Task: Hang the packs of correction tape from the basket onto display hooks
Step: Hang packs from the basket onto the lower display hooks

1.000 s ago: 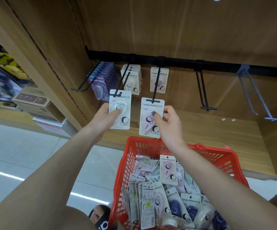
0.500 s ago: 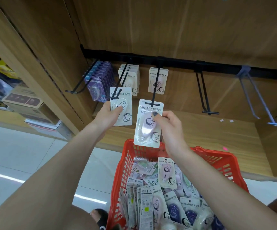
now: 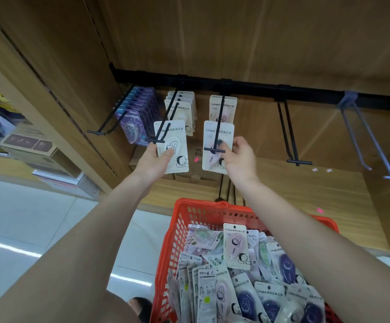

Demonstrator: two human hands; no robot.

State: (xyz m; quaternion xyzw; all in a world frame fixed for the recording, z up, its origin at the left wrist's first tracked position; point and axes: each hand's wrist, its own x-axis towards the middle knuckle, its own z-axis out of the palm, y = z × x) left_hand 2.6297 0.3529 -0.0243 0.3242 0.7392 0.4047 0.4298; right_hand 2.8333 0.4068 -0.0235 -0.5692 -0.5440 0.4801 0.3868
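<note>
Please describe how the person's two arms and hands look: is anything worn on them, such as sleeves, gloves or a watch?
Both arms are bare along all that shows, with no sleeves in view. The left hand and the right hand wear no gloves. No watch, bracelet or ring shows on either wrist or on the visible fingers, and no markings can be seen.
</note>
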